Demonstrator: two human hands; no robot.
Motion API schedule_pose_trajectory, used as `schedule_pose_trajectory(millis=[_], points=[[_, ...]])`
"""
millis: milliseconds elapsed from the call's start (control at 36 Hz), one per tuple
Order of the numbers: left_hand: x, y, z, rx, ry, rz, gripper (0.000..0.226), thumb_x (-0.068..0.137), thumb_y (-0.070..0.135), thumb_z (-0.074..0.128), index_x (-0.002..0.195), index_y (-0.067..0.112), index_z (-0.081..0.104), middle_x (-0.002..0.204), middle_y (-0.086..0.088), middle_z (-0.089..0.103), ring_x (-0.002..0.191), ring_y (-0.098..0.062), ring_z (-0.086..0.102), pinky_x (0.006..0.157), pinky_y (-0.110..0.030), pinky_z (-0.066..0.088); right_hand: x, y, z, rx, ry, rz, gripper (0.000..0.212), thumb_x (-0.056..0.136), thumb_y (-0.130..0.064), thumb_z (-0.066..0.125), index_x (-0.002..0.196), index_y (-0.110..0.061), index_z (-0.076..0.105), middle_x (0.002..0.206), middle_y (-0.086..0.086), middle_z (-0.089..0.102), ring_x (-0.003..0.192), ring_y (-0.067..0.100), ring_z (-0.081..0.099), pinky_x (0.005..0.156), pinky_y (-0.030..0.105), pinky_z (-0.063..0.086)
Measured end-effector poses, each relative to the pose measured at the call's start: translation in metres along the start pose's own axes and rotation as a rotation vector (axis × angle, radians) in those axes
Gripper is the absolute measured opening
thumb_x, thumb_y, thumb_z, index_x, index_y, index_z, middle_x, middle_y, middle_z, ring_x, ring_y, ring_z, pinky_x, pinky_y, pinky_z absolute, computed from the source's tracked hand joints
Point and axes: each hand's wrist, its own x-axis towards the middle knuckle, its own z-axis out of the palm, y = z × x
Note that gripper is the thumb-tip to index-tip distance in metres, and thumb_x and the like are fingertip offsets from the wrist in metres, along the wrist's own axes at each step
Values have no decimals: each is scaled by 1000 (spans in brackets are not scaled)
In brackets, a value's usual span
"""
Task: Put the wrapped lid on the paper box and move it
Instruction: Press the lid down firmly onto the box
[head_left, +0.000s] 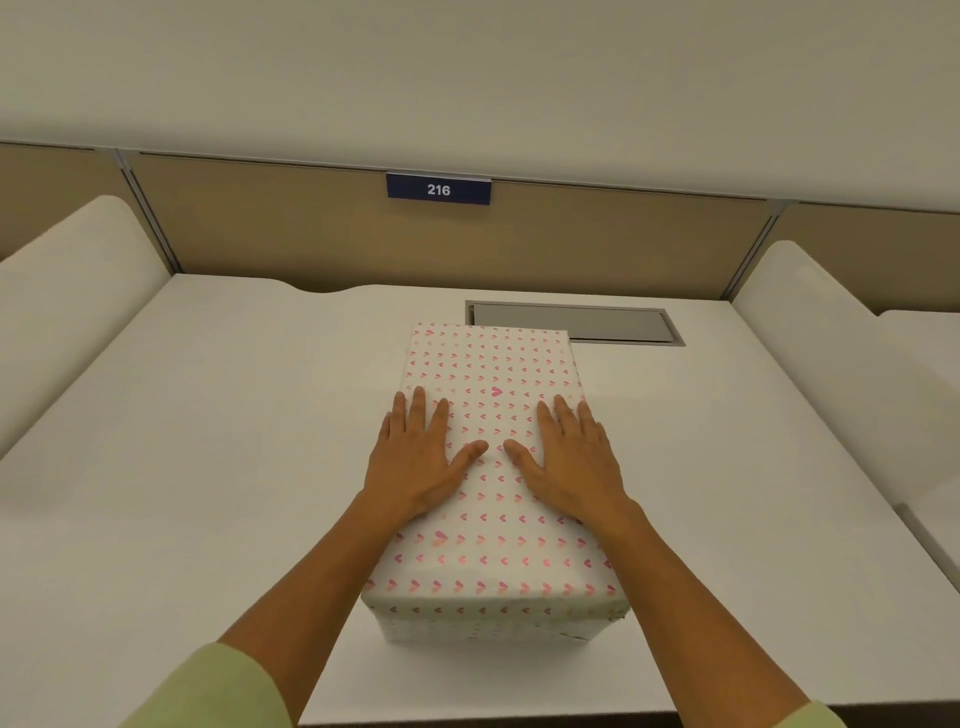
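My left hand (421, 457) and right hand (574, 462) lie flat, fingers spread, on the wrapped lid (493, 467) covering the paper box mid-worktop (208, 441). I should press evenly so it seats square before I move it.

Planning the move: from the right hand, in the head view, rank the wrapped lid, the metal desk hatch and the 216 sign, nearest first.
1. wrapped lid: directly under the right hand, touching.
2. metal desk hatch: ahead, slightly right, beyond the box.
3. 216 sign: farthest, on the back partition.
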Motion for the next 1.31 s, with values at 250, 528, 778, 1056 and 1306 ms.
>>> schedule_pose_trajectory(millis=[250, 528, 778, 1056, 1306], points=[[3, -6, 18, 13, 42, 15, 100, 74, 85, 2, 157, 29, -1, 166, -3, -13, 152, -27, -13, 117, -45, -3, 2, 0, 14, -37, 38, 20, 100, 76, -84, 1, 158, -27, 3, 168, 0, -1, 153, 28, -7, 118, 44, -4], [8, -11, 28, 20, 79, 19, 103, 72, 88, -5, 157, 30, -1, 166, -1, -13, 152, -25, -14, 112, -42, -7, 2, 4, 24, -48, 72, 20, 102, 74, -86, -7, 158, -28, 0, 168, -1, -5, 153, 26, -9, 117, 43, -9], [6, -9, 26, 16, 63, 12, 107, 68, 90, -7, 157, 30, -3, 166, 0, -16, 151, -25, -16, 116, -46, -2, 0, 3, 24, -64, 75, 21, 101, 75, -85, -10, 158, -28, -3, 168, -1, -8, 153, 26, -11, 120, 44, -7], [0, -4, 14, -84, 25, -34, 102, 71, 87, 7, 157, 32, 5, 166, 3, -12, 152, -22, -13, 114, -57, 26, -2, 2, 20, -18, 80, 24, 99, 77, -84, -2, 158, -28, 2, 168, 0, -3, 153, 26, -8, 120, 45, -4], [0, -11, 13, -254, 69, -54, 79, 83, 75, 35, 151, 35, 26, 166, 10, 5, 153, -14, -2, 115, -55, 25, -3, 3, 17, 55, 69, 16, 95, 81, -84, 10, 158, -28, 5, 168, 0, -2, 153, 26, -8, 120, 47, -1]])
